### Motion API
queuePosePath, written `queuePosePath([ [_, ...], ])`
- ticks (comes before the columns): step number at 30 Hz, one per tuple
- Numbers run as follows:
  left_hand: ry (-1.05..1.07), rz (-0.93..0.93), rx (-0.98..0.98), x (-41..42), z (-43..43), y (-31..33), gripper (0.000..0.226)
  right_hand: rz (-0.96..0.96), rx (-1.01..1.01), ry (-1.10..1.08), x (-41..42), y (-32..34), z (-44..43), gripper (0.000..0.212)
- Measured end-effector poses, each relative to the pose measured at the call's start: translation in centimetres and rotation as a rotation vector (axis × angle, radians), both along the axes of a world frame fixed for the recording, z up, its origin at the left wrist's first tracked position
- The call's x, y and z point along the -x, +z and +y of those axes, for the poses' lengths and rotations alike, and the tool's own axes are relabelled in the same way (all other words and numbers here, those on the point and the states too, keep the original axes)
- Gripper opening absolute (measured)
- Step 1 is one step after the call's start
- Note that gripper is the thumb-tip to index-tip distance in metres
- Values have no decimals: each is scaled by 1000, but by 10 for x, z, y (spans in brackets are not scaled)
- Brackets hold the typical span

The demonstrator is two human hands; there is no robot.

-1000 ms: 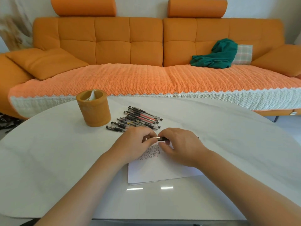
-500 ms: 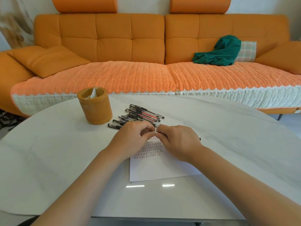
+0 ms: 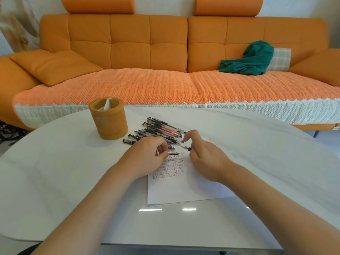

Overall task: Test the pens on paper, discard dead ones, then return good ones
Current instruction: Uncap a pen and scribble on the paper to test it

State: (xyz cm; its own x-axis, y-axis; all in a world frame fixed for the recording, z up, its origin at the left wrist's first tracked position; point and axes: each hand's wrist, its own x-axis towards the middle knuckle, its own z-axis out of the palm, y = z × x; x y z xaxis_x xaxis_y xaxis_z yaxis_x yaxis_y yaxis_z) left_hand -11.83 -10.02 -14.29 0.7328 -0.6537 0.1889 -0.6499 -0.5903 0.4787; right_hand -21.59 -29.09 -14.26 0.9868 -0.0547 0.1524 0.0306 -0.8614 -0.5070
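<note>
My left hand (image 3: 147, 155) pinches a pen cap (image 3: 173, 154), its black clip pointing right over the paper. My right hand (image 3: 204, 155) grips the uncapped pen (image 3: 186, 148), whose metal tip points up and left toward the cap. A small gap separates cap and tip. The white paper (image 3: 184, 190) beneath carries rows of small written marks in its upper left. Several capped pens (image 3: 161, 130) lie in a loose pile just beyond my hands. An orange cylindrical pen holder (image 3: 108, 122) stands left of the pile, with a crumpled clear wrapper inside.
The white oval table (image 3: 64, 172) holds everything; its near edge runs along the bottom. Behind it stands an orange sofa (image 3: 128, 52) with a green cloth (image 3: 250, 59) and a checked cushion (image 3: 280, 58) on the right.
My hands have drawn apart: the cap has come off the pen, staying in my left hand, while the pen body stays in my right with its tip bared.
</note>
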Motion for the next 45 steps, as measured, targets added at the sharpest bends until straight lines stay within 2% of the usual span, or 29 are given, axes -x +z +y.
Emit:
queuePosePath([
  [4, 3, 19, -80, 1, -1, -1, 6, -60, -236, -46, -5, -1, -3, 38],
  [8, -29, 20, -109, 3, -3, -2, 14, -6, -689, -87, -7, 1, -2, 58],
  [10, -38, 5, -98, 3, -4, -5, 21, 29, -774, -47, -5, 2, -4, 62],
  [12, -48, 8, -73, 5, -6, -8, 25, 38, -752, 13, -2, 0, -5, 53],
  [15, -44, 1, -63, 8, -11, -13, 29, 41, -823, 55, 3, -3, 0, 19],
  [18, -23, 6, -82, 10, -13, -15, 34, 124, -920, -20, 5, -3, 1, 25],
  [20, -21, 20, -95, 9, -14, -16, 38, 151, -916, -23, 8, -4, 2, 24],
  [24, -4, 60, -124, 8, -14, -16, 46, 162, -779, -26, 13, -5, 3, 11],
  [36, 14, 83, -153, 10, -14, -15, 49, 161, -643, -11, 17, -5, 2, 26],
  [45, 13, 126, -150, 10, -16, -14, 50, 141, -593, -19, 18, -5, 7, 25],
])
